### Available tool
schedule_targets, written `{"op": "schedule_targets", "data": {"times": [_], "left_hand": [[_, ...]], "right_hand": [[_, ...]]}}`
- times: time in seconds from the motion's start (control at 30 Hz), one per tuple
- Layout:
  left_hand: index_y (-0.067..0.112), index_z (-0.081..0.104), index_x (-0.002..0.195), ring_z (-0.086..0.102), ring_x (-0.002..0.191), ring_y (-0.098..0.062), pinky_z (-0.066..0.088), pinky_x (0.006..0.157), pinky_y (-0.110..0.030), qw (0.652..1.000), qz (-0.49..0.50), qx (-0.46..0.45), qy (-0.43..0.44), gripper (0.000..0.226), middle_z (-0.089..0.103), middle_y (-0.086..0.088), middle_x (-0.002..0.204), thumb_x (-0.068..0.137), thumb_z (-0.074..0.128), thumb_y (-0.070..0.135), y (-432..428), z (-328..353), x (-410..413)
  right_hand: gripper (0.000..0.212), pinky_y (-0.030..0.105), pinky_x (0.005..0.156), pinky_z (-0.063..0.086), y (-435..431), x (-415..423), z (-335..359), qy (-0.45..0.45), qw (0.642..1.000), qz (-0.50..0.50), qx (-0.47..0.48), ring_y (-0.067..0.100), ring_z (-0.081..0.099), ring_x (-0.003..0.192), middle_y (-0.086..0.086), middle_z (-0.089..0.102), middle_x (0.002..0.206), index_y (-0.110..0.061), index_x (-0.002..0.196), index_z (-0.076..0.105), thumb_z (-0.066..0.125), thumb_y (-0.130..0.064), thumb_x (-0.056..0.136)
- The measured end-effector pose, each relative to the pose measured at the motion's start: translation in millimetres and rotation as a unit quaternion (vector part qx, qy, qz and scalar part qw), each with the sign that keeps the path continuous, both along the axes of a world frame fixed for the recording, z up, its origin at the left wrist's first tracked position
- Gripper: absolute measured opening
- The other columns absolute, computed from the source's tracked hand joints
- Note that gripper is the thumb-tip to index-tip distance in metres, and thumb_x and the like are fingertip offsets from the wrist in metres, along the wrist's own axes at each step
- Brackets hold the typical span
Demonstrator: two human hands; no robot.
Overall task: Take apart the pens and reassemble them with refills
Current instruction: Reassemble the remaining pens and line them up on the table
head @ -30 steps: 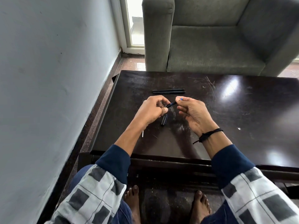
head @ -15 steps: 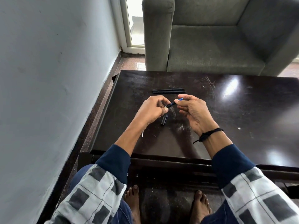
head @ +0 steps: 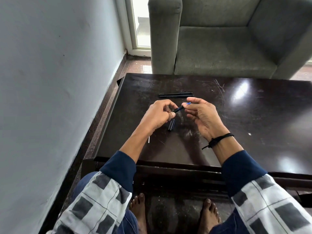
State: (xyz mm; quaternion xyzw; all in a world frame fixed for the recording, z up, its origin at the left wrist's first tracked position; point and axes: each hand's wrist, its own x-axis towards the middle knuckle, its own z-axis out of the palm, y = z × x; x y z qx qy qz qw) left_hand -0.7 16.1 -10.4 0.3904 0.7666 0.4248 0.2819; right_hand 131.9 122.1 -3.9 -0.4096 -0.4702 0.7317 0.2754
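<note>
My left hand [head: 159, 114] pinches one end of a thin black pen barrel [head: 179, 109] above the dark table [head: 253, 125]. My right hand [head: 202, 114] pinches the other end, where a blue tip [head: 188, 103] shows between thumb and forefinger. A short black pen cap [head: 171, 125] lies on the table just below the left hand. Two whole black pens [head: 176, 94] lie side by side beyond the hands. A small white stick [head: 149, 139], maybe a refill, lies by my left forearm.
A grey wall [head: 59, 81] runs close along the table's left side. A grey armchair [head: 219, 44] stands right behind the table's far edge. My bare feet [head: 139, 206] rest under the table's near edge.
Both hands have held their place. The right hand has drawn slightly away to the right, so a bit more of the barrel shows between the hands.
</note>
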Motion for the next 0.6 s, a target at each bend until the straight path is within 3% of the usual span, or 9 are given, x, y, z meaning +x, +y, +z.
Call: {"op": "schedule_targets", "data": {"times": [0.2,0.4,0.5,0.6], "left_hand": [[0.024,0.074,0.098,0.061,0.066,-0.011,0.06,0.08,-0.043,1.0,0.0,0.004,-0.002,0.02,0.063,0.004,0.068,0.088,0.071,0.007,0.2,0.1,0.1],[0.023,0.074,0.098,0.061,0.064,-0.01,0.06,0.082,-0.044,1.0,0.0,0.0,0.005,0.02,0.063,0.004,0.067,0.087,0.071,0.006,-0.2,-1.8,-0.3],[0.025,0.073,0.096,0.062,0.066,-0.011,0.06,0.082,-0.044,1.0,0.001,0.002,-0.002,0.02,0.064,0.003,0.068,0.088,0.071,0.006,-0.1,-0.3,-0.1],[0.029,0.073,0.094,0.062,0.067,-0.011,0.06,0.081,-0.044,1.0,0.0,0.002,-0.006,0.022,0.064,0.004,0.069,0.088,0.071,0.008,0.0,0.3,0.1]], "right_hand": [[0.023,0.022,0.066,0.055,-0.3,-1.6,-2.6,-0.002,1.0,-0.013,-0.002,0.011,0.067,0.073,0.002,0.072,0.086,-0.012,0.101,0.072,0.082,-0.009,0.08],[0.024,0.024,0.076,0.055,0.7,-1.0,-3.3,0.006,1.0,-0.011,0.016,0.019,0.069,0.089,0.014,0.072,0.097,-0.007,0.103,0.069,0.073,0.006,0.083],[0.028,0.024,0.077,0.057,-0.7,0.4,-0.4,0.021,1.0,-0.014,-0.001,0.018,0.071,0.089,0.015,0.074,0.105,-0.007,0.108,0.069,0.075,0.003,0.082],[0.03,0.023,0.076,0.057,-1.4,0.9,1.0,0.027,0.999,-0.018,-0.011,0.015,0.07,0.082,0.009,0.074,0.097,-0.008,0.108,0.069,0.081,-0.006,0.081]]}}
